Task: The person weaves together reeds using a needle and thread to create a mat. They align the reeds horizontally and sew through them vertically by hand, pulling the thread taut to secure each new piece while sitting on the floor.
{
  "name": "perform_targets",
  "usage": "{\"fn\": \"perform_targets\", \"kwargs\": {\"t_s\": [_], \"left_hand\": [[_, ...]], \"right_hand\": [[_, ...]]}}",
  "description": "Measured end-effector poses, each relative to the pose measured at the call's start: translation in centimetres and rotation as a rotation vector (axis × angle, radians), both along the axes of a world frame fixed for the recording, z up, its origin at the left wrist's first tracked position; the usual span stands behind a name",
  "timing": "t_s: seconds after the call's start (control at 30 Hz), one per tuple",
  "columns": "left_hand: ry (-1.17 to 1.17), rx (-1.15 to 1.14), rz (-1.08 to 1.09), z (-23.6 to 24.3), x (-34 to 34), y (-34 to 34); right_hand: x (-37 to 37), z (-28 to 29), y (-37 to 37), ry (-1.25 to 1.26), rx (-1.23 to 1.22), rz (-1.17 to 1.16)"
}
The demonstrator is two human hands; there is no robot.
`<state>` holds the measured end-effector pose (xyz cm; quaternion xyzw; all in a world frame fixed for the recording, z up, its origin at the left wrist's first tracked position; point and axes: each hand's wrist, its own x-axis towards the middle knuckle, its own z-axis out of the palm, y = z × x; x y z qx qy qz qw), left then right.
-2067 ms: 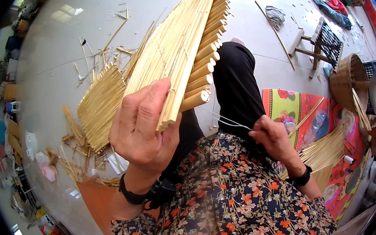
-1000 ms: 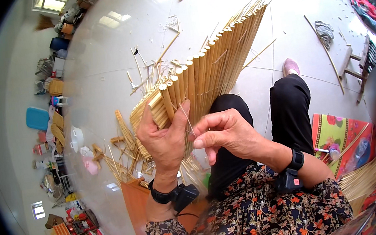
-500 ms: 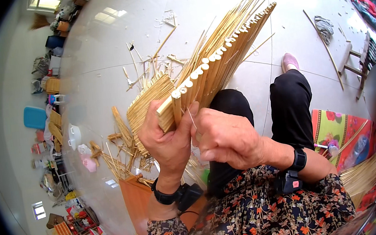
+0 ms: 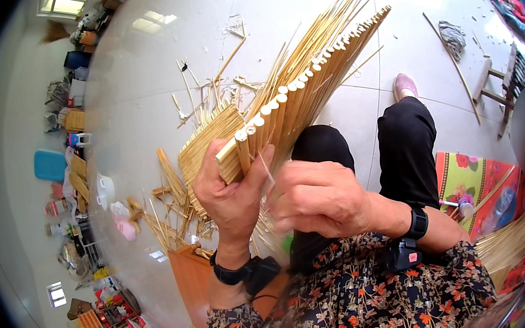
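Note:
A row of pale plant stalks, bound side by side with cut white ends along its upper edge, slants away from me to the upper right. My left hand grips its near end, thumb pressed against the outermost stalks. A thin pale thread runs from the stalks beside that thumb toward my right hand. The right fingers are curled together around the thread, their tips partly blurred and hidden. Behind my left hand is a second stretch of close-set stalks.
Loose stalks and scraps litter the tiled floor at left, near an orange-brown wooden piece. To the right are a long stick, a small chair, a flowered cloth and a straw bundle. Household goods line the left wall.
My right hand has turned a little, its fist loosening and its fingers shifting slightly down and left. The near end of the stalk row has moved slightly left; my left hand keeps its grip.

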<state>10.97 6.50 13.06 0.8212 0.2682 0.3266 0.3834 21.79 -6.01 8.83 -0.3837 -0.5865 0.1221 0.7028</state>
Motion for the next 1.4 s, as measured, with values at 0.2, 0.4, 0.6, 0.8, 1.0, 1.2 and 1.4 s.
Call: {"fn": "perform_targets", "kwargs": {"t_s": [0.2, 0.4, 0.6, 0.8, 1.0, 1.2, 1.4], "left_hand": [[-0.018, -0.115, -0.014, 0.1, 0.3, 0.1], [0.0, -0.163, 0.01, 0.5, 0.6, 0.2], [-0.015, -0.263, -0.022, 0.9, 0.7, -0.2], [-0.019, -0.22, -0.122, 1.2, -0.2, 0.4], [-0.044, -0.055, -0.09, -0.3, -1.0, 1.1], [-0.093, -0.077, -0.075, -0.4, -0.6, 1.0], [-0.113, -0.141, -0.105, -0.1, -0.9, 1.1]], "right_hand": [[2.3, -1.2, -2.6, 0.494, -0.194, -0.321], [3.4, -2.3, -2.2, 0.472, -0.156, -0.398], [2.0, -1.4, -0.8, 0.583, -0.098, -0.081], [3.3, -0.4, 0.3, 0.172, -0.093, -0.272], [2.6, -0.6, 0.6, 0.432, -0.146, -0.154], [2.4, 0.5, 1.0, 0.545, -0.23, -0.098], [2.3, 0.2, 1.0, 0.345, -0.263, -0.259]]}}
